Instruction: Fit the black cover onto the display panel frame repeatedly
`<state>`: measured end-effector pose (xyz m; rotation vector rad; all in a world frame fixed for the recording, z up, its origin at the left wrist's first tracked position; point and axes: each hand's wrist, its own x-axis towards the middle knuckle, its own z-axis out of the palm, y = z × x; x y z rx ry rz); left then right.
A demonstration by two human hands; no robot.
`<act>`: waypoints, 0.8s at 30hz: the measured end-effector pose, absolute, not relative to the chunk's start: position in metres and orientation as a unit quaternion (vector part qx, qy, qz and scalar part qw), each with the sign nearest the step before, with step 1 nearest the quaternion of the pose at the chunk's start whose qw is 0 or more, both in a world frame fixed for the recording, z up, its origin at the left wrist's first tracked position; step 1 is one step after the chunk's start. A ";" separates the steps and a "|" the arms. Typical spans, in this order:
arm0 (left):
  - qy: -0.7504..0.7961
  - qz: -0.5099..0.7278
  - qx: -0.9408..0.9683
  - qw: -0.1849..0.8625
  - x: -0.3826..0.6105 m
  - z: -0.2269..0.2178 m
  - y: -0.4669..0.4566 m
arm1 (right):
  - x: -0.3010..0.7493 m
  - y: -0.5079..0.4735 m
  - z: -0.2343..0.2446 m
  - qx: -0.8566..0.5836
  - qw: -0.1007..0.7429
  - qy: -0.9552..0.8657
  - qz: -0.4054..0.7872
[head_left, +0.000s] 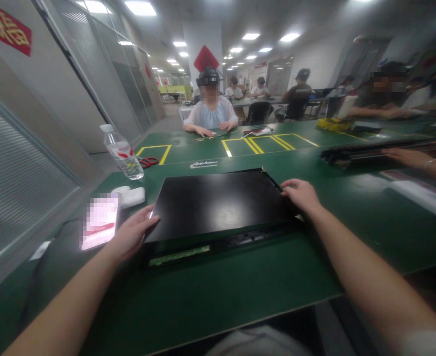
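- Black panel (218, 202): over green surface (240, 296), contact w/ it unclear.
- L hand (133, 231): fingers holding panel's L edge, thumb on top.
- R hand (302, 199): fingers holding R edge nr far corner.
- Green strip (180, 255): along near side, L half.
- Phone (101, 222) & bottle (124, 154): L of panel.

The head camera looks forward and down across the table (240, 284).

The black display panel (218, 202) looks smooth and softly glossy, the green worktop (232, 287) smooth with a faint sheen, the water bottle (124, 154) clear, shiny plastic.
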<state>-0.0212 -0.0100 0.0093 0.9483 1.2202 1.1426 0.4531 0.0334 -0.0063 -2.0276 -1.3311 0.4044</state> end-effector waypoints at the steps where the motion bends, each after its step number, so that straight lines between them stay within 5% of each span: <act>1: 0.520 0.488 0.405 0.572 -0.023 0.008 -0.009 | 0.453 0.033 -0.007 -0.777 0.334 -0.511 0.154; 24: 0.541 0.494 0.373 0.569 -0.013 0.014 -0.011 | 0.451 0.031 -0.005 -0.775 0.310 -0.532 0.140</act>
